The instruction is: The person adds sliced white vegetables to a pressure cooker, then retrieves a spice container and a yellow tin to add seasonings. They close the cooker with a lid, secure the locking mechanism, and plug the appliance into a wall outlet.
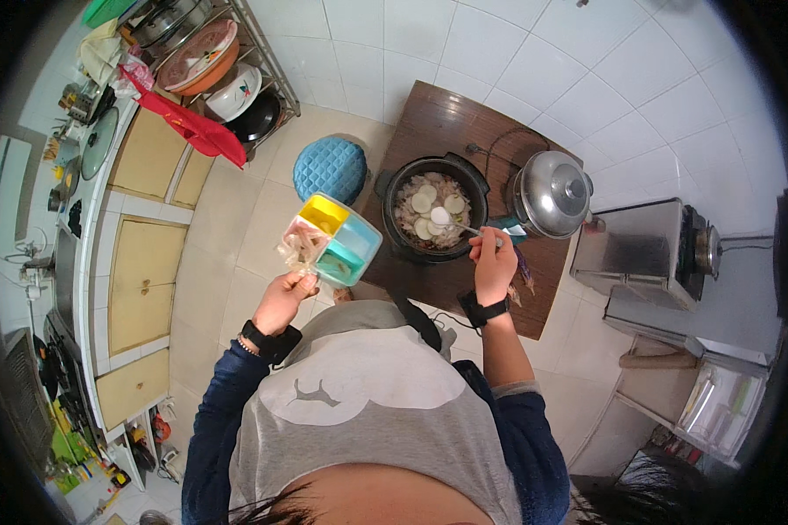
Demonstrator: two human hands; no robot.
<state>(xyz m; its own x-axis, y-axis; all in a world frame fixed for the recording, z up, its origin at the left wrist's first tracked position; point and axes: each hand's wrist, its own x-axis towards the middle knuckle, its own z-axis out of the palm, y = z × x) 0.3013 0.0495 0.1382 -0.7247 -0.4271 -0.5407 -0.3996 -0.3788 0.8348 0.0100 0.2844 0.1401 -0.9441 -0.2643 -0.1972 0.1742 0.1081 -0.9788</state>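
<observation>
My left hand (284,300) grips the near edge of a compartmented seasoning box (360,237) with yellow, pink, blue and green sections. A crumpled clear plastic bag (299,251) sits in the pink section. In my right hand (494,261) is the handle of a spoon (467,228); its bowl carries a heap of white powder (440,216) above a black cooking pot (397,235). Pale round slices (422,202) lie on chopped, light-coloured food (410,187) inside the pot. The pot stands on a dark wooden table (433,118).
A steamer with a domed metal lid (551,190) stands right of the pot, near a power cord (492,151). Left of the table is a blue quilted stool (330,170). A rack (262,52) holds basins at upper left; a counter (98,262) runs along the left.
</observation>
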